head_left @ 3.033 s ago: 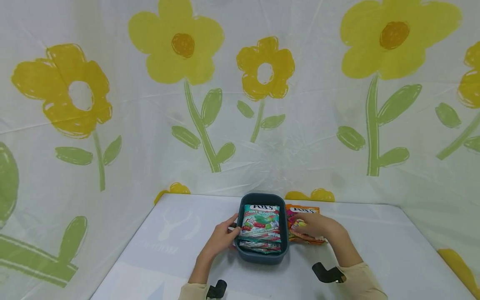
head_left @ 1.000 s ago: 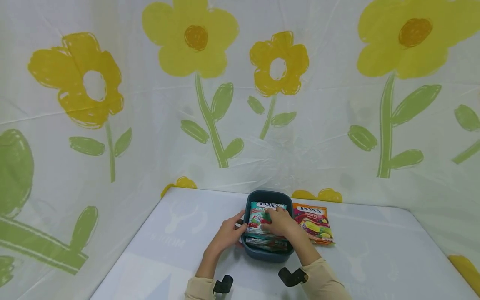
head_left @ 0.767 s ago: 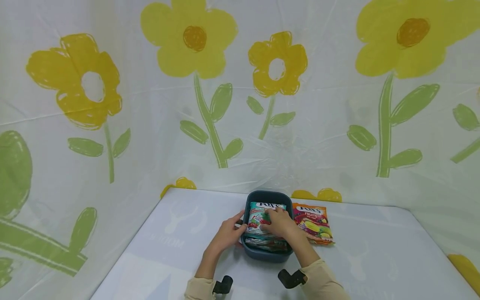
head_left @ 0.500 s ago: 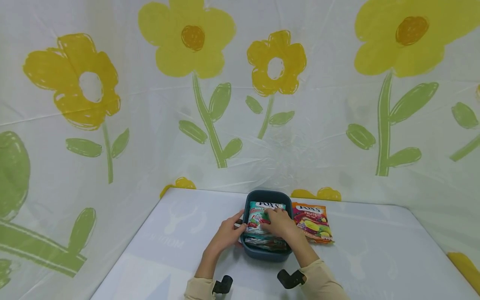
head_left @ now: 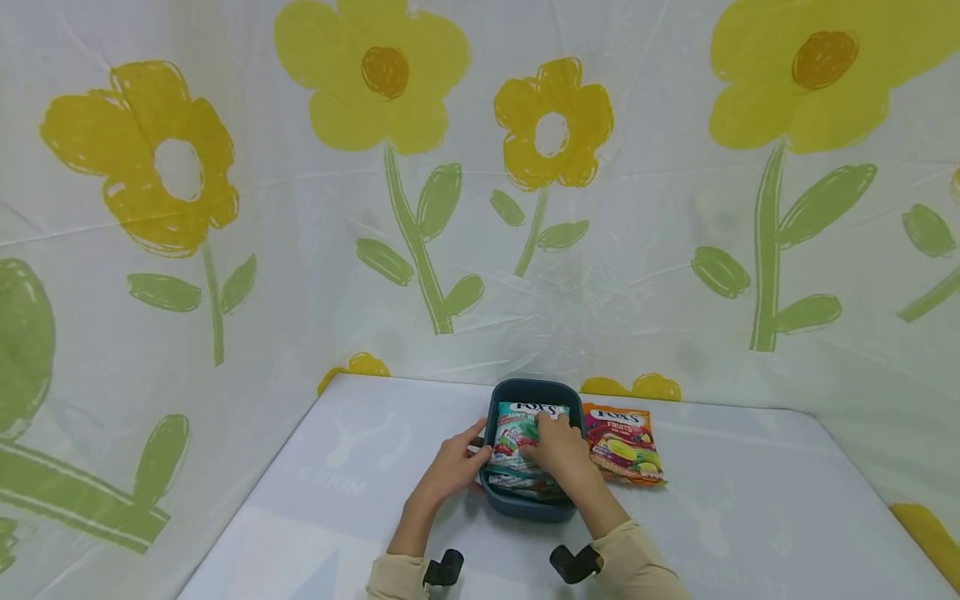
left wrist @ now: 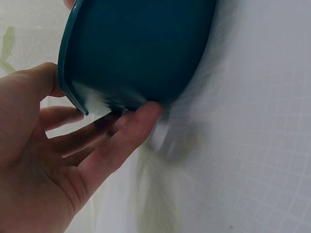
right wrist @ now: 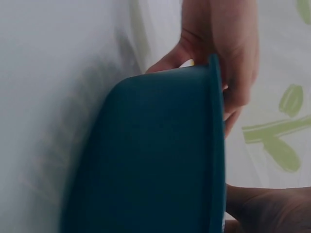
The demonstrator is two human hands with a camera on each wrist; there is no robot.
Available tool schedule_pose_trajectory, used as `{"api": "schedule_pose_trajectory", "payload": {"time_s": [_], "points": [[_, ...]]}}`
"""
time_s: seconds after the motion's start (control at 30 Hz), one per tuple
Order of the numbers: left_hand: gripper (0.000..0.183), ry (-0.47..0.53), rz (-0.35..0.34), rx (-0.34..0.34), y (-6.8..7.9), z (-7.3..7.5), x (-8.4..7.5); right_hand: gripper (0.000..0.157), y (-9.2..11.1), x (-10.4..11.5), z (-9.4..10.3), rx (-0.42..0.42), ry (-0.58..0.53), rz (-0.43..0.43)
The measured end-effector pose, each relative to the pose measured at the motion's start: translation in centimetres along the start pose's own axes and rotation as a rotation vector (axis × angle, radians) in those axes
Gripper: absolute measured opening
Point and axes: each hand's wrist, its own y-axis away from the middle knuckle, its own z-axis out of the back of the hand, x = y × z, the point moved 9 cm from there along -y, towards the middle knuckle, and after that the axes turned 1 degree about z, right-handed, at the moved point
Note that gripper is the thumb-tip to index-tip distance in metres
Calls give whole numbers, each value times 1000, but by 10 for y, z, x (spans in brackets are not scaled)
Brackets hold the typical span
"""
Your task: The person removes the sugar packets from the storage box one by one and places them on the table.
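A dark teal plastic tub (head_left: 530, 507) stands on the white table in the head view. Inside it, a green Fox's mint candy bag (head_left: 517, 433) lies on top of other wrapped bags (head_left: 521, 484). My left hand (head_left: 453, 461) holds the tub's left side, thumb at the rim and fingers along the outer wall (left wrist: 141, 48). Reaching over the right rim, my right hand (head_left: 561, 450) grips the mint bag with thumb and fingers spread across it. The right wrist view shows mostly the tub's outer wall (right wrist: 150, 150), which hides the right fingertips.
An orange and red Fox's fruit candy bag (head_left: 622, 450) lies flat just right of the tub, close to the right forearm. Behind the table's far edge hangs a white curtain (head_left: 637, 283) with yellow flowers.
Over three seconds, my right hand has left the orange bag and come onto the mint bag in the tub. Lately it has shifted slightly left; my left hand has stayed on the tub.
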Motion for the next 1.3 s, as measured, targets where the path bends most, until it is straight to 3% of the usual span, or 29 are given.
{"api": "schedule_pose_trajectory", "payload": {"time_s": [0.3,0.7,1.13,1.3], "points": [[57,6,-7,4,-2,-2,1,70,2,-4,0,-38,25,-45],[58,12,-12,3,-4,-1,5,67,-2,-4,2,6,99,-86],[57,27,-9,9,-3,-3,3,76,-9,-8,13,59,63,-141],[57,17,-7,6,-3,-2,4,73,-12,-9,17,64,12,-119]]}}
